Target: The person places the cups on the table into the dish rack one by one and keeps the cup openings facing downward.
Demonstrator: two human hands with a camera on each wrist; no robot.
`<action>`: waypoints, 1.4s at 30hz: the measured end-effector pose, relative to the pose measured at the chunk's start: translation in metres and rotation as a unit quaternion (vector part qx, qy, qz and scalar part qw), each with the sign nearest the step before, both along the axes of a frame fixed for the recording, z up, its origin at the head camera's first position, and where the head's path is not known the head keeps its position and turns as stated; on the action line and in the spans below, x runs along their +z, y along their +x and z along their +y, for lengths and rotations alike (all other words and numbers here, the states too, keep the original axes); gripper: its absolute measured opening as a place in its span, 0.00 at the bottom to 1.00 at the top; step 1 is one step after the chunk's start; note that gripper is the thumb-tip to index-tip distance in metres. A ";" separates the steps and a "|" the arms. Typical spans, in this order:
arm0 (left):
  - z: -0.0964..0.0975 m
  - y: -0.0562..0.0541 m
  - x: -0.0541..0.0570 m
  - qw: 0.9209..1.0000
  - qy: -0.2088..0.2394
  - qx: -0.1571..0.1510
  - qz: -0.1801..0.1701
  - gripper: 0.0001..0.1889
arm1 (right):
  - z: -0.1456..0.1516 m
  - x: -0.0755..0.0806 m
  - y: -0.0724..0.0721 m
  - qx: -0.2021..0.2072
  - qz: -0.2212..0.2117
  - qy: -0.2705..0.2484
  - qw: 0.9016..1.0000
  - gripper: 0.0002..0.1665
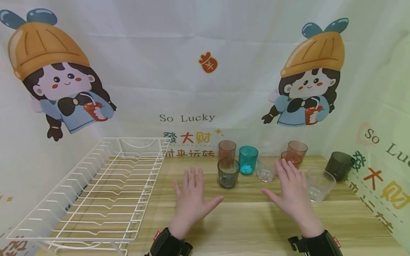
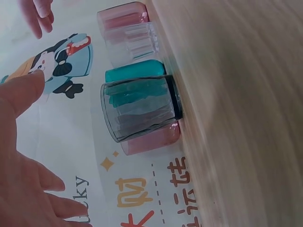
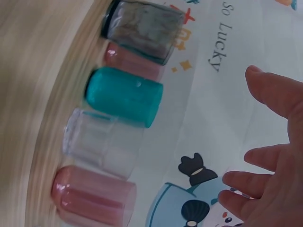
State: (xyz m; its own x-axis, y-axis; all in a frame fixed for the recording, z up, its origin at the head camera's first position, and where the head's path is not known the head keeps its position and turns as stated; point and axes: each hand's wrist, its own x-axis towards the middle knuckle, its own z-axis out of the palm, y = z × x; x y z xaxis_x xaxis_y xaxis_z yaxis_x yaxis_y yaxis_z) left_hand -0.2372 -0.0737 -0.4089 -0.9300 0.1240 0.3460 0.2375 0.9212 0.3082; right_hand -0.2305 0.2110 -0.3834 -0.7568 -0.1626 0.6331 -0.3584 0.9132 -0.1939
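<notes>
Fingers spread and straight, my left hand point(image 1: 193, 199) hovers over the wooden table, left of the dark grey glass point(image 1: 228, 174), and holds nothing. My right hand point(image 1: 293, 193), also spread and holding nothing, is between a clear glass point(image 1: 266, 170) and another clear tumbler point(image 1: 318, 186). It partly covers a reddish glass point(image 1: 292, 159). Behind the dark grey glass stands a pink glass point(image 1: 226, 148), with a teal glass point(image 1: 248, 160) beside it. A second pink glass point(image 1: 298, 146) is at the back right. Far right, a dark glass point(image 1: 338, 166) looks tilted in the head view.
A white wire dish rack point(image 1: 105, 192) stands along the left side of the wooden table point(image 1: 246, 227). A printed cloth point(image 1: 192, 81) hangs behind and along the right side. The glasses cluster near the back edge.
</notes>
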 end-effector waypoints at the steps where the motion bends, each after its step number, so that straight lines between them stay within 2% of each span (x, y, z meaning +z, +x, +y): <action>1: 0.001 0.000 -0.001 1.000 0.000 -0.001 0.005 0.59 | 0.003 -0.001 -0.001 -0.001 0.000 0.000 1.000 0.56; 10: 0.002 -0.003 -0.004 0.999 -0.011 0.004 0.030 0.58 | 0.035 -0.010 -0.008 -0.027 0.018 0.012 0.999 0.54; 17: 0.000 -0.003 -0.007 0.999 -0.010 -0.001 0.032 0.59 | 0.053 -0.012 -0.011 -0.038 0.016 0.022 0.999 0.55; 29: -0.002 0.000 -0.012 1.000 -0.023 -0.014 -0.009 0.60 | 0.083 -0.019 -0.019 -0.065 -0.006 0.032 0.997 0.53; 42: 0.001 0.003 -0.010 0.998 -0.012 -0.036 -0.040 0.60 | 0.101 -0.019 -0.022 -0.075 -0.020 0.033 0.996 0.47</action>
